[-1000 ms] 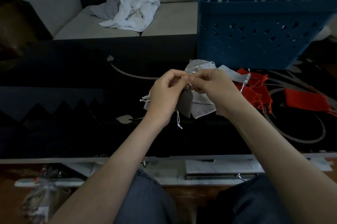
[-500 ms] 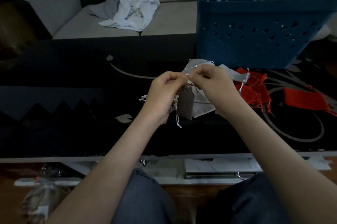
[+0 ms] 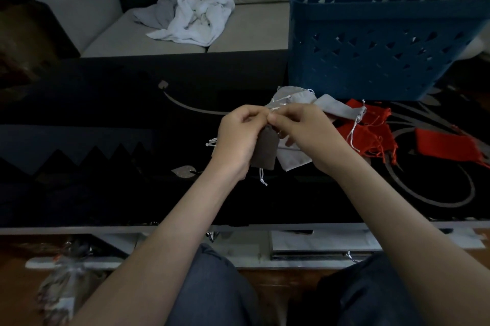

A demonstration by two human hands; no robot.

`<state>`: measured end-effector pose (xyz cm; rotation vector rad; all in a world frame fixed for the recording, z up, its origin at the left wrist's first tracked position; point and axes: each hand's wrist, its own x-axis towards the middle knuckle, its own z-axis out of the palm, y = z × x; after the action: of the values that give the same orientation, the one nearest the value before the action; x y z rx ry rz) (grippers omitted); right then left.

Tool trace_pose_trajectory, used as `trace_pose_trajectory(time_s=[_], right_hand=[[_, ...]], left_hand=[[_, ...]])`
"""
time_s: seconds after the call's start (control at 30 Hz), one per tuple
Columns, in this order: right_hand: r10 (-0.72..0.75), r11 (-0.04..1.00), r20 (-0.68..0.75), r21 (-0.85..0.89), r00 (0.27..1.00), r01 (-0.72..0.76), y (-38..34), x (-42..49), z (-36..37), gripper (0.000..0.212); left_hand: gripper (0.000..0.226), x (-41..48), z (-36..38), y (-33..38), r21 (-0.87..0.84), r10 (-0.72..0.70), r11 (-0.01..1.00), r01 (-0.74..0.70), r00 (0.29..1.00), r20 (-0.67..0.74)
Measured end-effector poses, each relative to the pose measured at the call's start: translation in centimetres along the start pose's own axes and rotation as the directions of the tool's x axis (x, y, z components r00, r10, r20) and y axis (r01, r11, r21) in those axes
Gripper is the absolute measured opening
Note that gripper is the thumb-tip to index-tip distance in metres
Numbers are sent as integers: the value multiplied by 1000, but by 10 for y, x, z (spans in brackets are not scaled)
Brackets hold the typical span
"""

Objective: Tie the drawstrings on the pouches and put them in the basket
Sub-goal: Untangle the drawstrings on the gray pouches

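Left hand (image 3: 236, 137) and right hand (image 3: 305, 134) are both pinching white drawstrings (image 3: 262, 177) atop one brown fabric pouch (image 3: 265, 152); one blue plastic basket (image 3: 371, 60) is standing behind.

Left hand (image 3: 236, 138), right hand (image 3: 307, 135), close together

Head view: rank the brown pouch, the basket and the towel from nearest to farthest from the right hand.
1. Brown pouch: pinched at its top by the right hand, hanging just left of it.
2. Basket: behind the hand, to the right.
3. Towel: far back left, on the sofa.
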<state>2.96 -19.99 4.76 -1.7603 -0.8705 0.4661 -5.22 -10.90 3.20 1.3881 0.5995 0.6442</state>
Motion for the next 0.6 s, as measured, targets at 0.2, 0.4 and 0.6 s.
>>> trace_pose_trajectory(time_s=[0.2,0.4,0.6], right_hand=[[35,999,-35,1,999,-35,1,1,1,24],[137,989,18,44,990,-138,1,5,0,23],[159,952,190,231,969,-201,0,6,-2,17]], left_hand=[[11,0,-1,0,71,45,996,-44,999,-14],[13,1,-5,2,-95,-45,994,55,994,97],[28,6,-13,-2,-328,-45,934,142,957,287]])
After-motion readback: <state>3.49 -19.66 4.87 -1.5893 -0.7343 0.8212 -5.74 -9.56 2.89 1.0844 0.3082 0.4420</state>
